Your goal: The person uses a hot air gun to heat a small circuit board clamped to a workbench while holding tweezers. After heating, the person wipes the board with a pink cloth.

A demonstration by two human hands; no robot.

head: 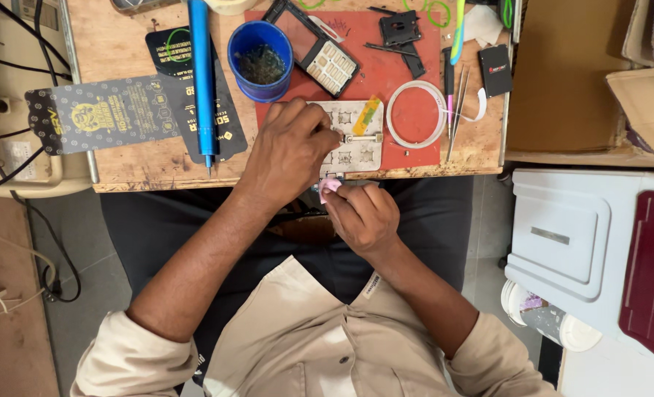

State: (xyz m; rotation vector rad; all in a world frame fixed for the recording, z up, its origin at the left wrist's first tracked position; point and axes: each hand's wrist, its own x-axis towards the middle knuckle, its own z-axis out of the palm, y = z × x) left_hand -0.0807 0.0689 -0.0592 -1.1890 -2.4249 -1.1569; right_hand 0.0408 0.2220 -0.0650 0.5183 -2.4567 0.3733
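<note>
My left hand (290, 151) rests on a pale metal fixture plate (356, 140) with square cut-outs, lying on a red mat (386, 73) at the wooden bench's front edge. Its fingers press on the plate's left part. My right hand (362, 213) is just below the plate, at the bench edge, fingers closed on a small pink piece (330, 185). A small yellow strip (366, 115) lies on the plate's top right.
A blue cup (260, 60) stands behind the plate, with a blue pen-shaped tool (201, 73) to its left over black printed cards (121, 110). A white ring (415, 114), tweezers (455, 110) and a black frame (320, 48) lie on the mat. A white box (584, 235) sits at right.
</note>
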